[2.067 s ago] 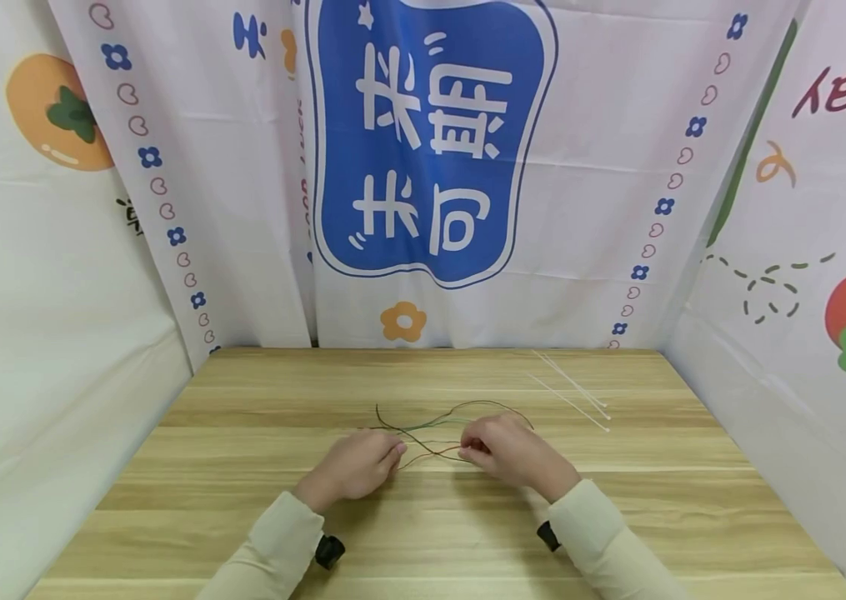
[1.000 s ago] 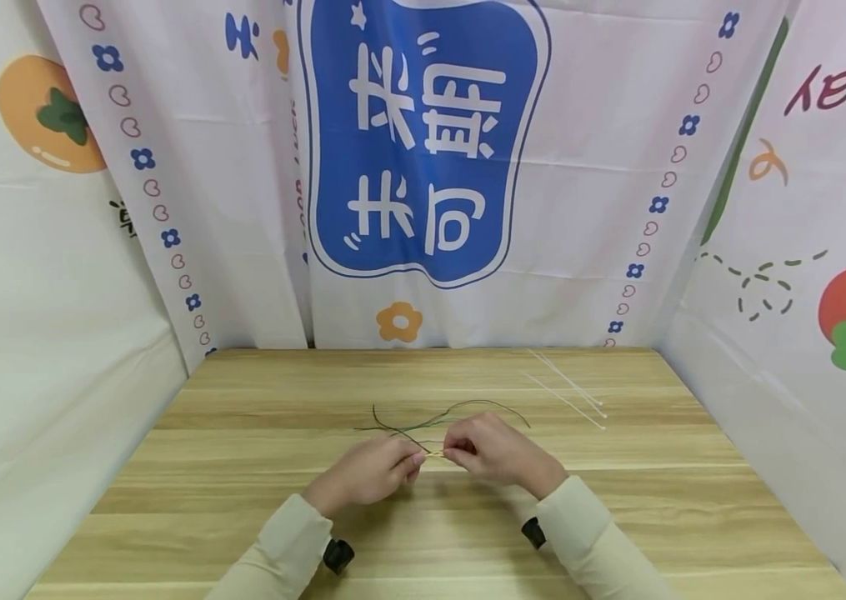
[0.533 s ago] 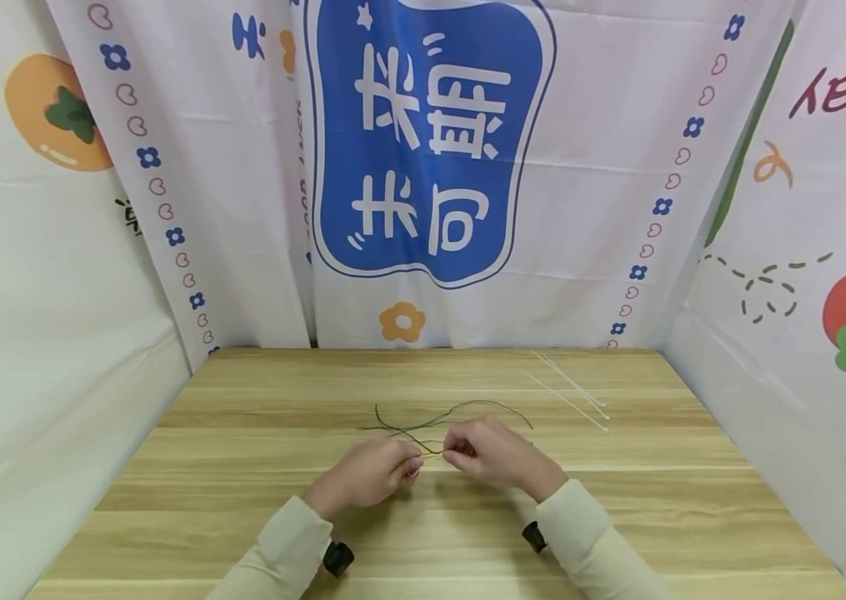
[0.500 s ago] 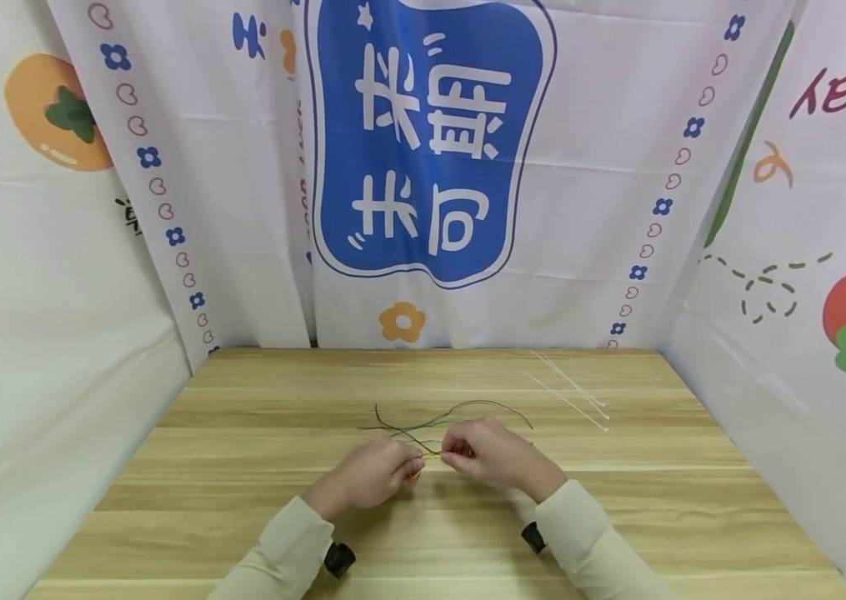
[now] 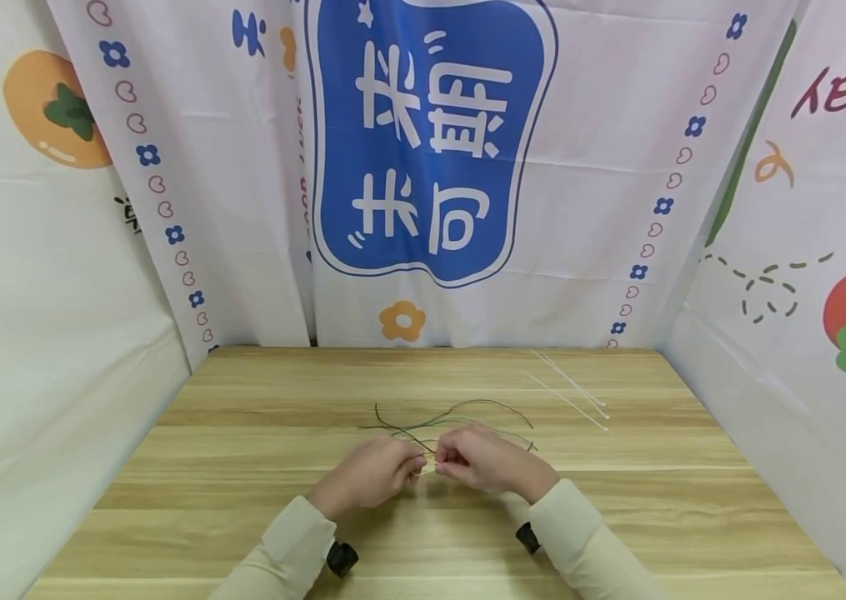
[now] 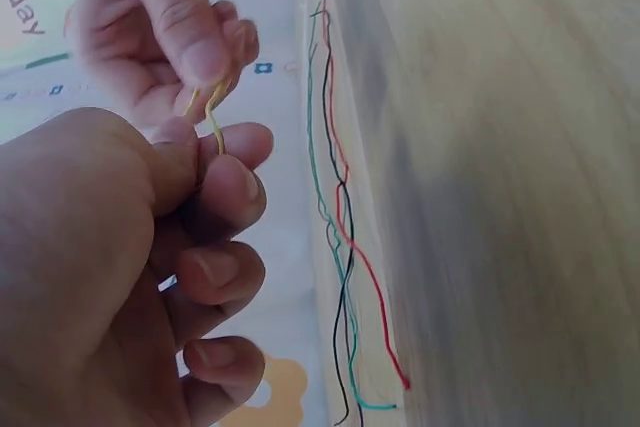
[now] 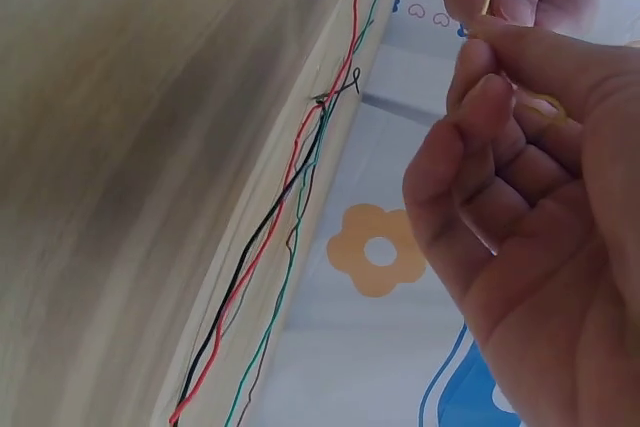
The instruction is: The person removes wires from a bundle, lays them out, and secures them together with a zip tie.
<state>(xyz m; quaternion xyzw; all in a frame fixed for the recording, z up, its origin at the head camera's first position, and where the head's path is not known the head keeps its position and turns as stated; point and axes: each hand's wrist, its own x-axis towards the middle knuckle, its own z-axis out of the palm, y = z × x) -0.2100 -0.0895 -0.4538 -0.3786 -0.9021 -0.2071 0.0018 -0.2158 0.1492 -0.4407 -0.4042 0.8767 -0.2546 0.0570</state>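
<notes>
Both hands hold a thin yellow wire (image 6: 217, 127) above the table, close together. My left hand (image 5: 373, 472) pinches it between thumb and index finger, the other fingers loosely bent. From the right, my right hand (image 5: 488, 460) pinches the same wire; a short bent stretch shows between the fingertips, and a bit of yellow (image 7: 545, 105) lies across the right palm. Beside the hands, several loose wires lie on the table: a red wire (image 6: 375, 282), a green wire (image 7: 280, 297) and a black wire (image 7: 240, 262), crossing one another.
Several white cable ties (image 5: 578, 406) lie at the back right of the wooden table (image 5: 257, 467). A printed white cloth (image 5: 588, 217) hangs behind the back edge, with more cloth on the left and right sides.
The hands have come closer together. The red wire seen between them earlier no longer shows there, and yellow wire does. The right hand has lately shifted slightly left and nearer.
</notes>
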